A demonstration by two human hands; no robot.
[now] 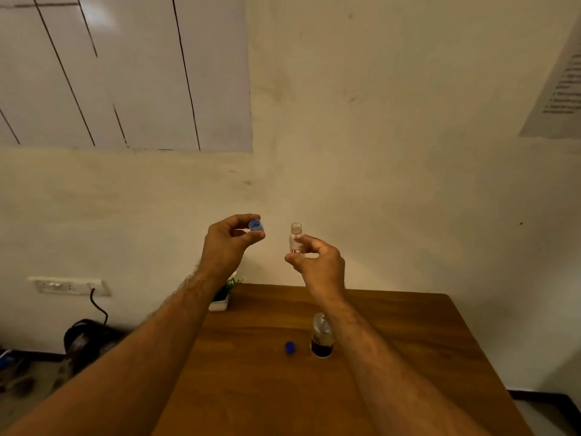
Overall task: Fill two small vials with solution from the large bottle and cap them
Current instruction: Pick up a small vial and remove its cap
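My right hand (pixel 317 262) holds a small clear vial (pixel 296 239) upright in the air, its mouth uncovered and a small label near its base. To its left, my left hand (pixel 228 243) pinches a blue cap (pixel 256 225) between thumb and fingers, apart from the vial. On the wooden table (pixel 408 341) below stands the large bottle (pixel 322 336) with dark liquid at its bottom, partly hidden by my right forearm. A second blue cap (pixel 290 347) lies on the table just left of that bottle.
A small white pot with a green plant (pixel 221 297) sits at the table's far left corner, against the wall. A wall socket with a black cable (pixel 70 286) and a dark bag (pixel 85 341) on the floor are to the left.
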